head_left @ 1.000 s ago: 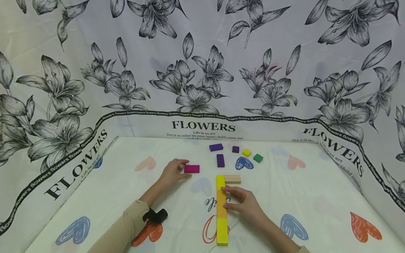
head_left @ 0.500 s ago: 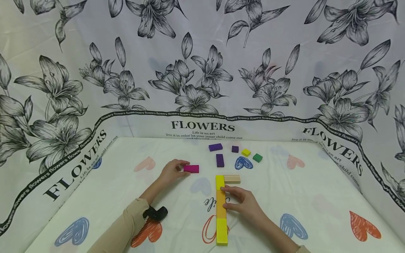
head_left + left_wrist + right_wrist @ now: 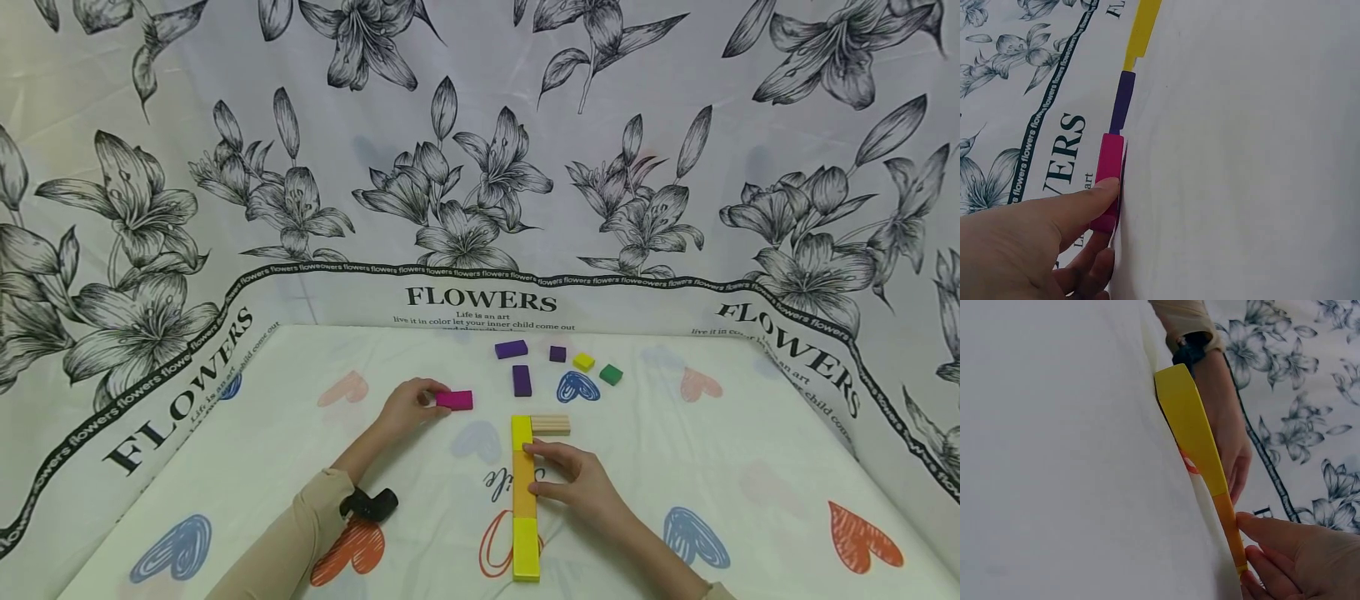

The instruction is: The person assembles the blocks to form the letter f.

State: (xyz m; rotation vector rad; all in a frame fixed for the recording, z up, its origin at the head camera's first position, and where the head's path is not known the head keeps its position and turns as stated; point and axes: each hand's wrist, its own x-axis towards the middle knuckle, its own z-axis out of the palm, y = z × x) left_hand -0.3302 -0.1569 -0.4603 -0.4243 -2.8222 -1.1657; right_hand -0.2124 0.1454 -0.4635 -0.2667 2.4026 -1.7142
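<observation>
My left hand (image 3: pixel 408 412) pinches the left end of a magenta block (image 3: pixel 454 401), thumb (image 3: pixel 1107 187) on its near side, other fingers partly hidden behind. The block lies on the white cloth. My right hand (image 3: pixel 581 483) touches the right side of an orange block (image 3: pixel 524 483) with thumb and index fingertip set apart; no finger shows on its left side. That block lies in a straight row between a yellow block (image 3: pixel 522 432) at the far end and another yellow block (image 3: pixel 527 550) at the near end. A plain wooden piece (image 3: pixel 551 425) lies against the far yellow block's right side.
Beyond the row lie two purple blocks (image 3: pixel 512 349), a small purple cube (image 3: pixel 558 354), a small yellow piece (image 3: pixel 583 362) and a small green piece (image 3: pixel 611 374). A flower-printed curtain (image 3: pixel 480 167) rises behind the cloth-covered table (image 3: pixel 780 433).
My left thumb and fingers have closed in from around the magenta block's left end to a pinch on it. The right hand and the row have stayed in place.
</observation>
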